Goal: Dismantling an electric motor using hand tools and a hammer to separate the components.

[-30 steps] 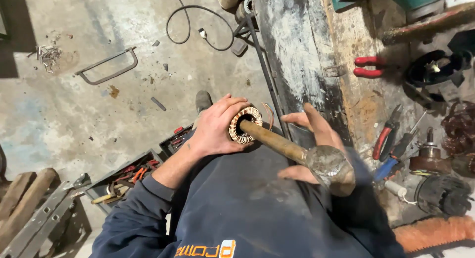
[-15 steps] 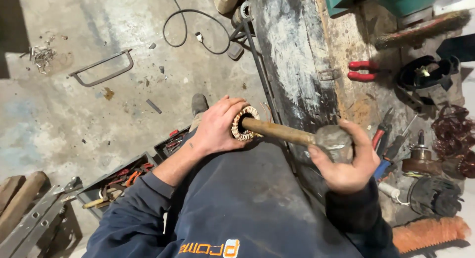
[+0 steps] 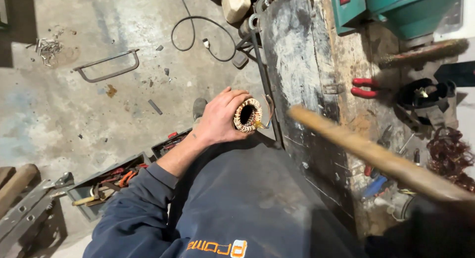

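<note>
One wound coil ring (image 3: pixel 248 115), a short cylinder of copper-coloured windings with a dark hollow centre, sat in the grasp of the left hand (image 3: pixel 218 120), just to the left of the dark, scuffed worktop (image 3: pixel 297 70). Its open end faced the camera and a little toward the worktop, so its axis ran through the hole roughly toward the viewer. The fingers wrapped around its outer wall.

One long wooden handle (image 3: pixel 376 156) crossed above the worktop, blurred, its long axis slanting from near the ring down to the lower right corner. The right hand was out of view there, so whether it was clenched could not be told.

On the worktop lay one pair of red-handled pliers (image 3: pixel 365 87). Left of the worktop, on the concrete floor (image 3: pixel 59 114), were one black cable (image 3: pixel 198 27), one hacksaw frame (image 3: pixel 106 67) and one open toolbox (image 3: pixel 116 181).
</note>
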